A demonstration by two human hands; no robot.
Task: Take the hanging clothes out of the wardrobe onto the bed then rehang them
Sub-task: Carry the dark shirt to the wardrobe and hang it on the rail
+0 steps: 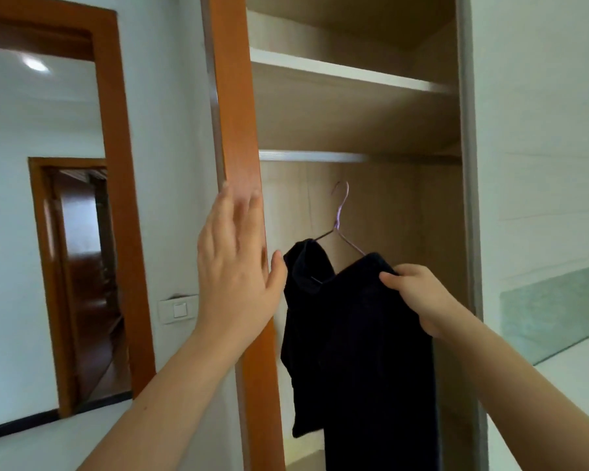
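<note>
Because the right hand point(419, 297) grips the dark shirt point(354, 351) at its shoulder, with fingers curled tight around the cloth, that hand is the one doing the job. The left hand point(235, 266) is at about 9 o'clock from the shirt. It is open and flat, pressing on the orange wooden board point(235, 113) at the side of the wardrobe point(422, 215). Its thumb is just beside the shirt's collar, but I cannot tell if it touches it.

The shirt hangs long and straight down toward 6 o'clock, in the wardrobe opening. It sits on a thin purple hanger point(340, 212). The hanger's arms slope a little, from 10 o'clock down to 4 o'clock, and its hook sticks up toward 12 o'clock.

The big thing for the next move is this: the hook is under the rail point(310, 155), well apart from it and not on it. The rail lies at 12 o'clock from the hook and runs side to side. I think that to hang the shirt, the right hand has to lift it up and tip the hook over the rail. To go to the bed, it has to pull back. I cannot tell which is meant.

Farther in, this shirt is the only clothing that shows inside the wardrobe. A white shelf point(337, 71) sits above the rail.
</note>
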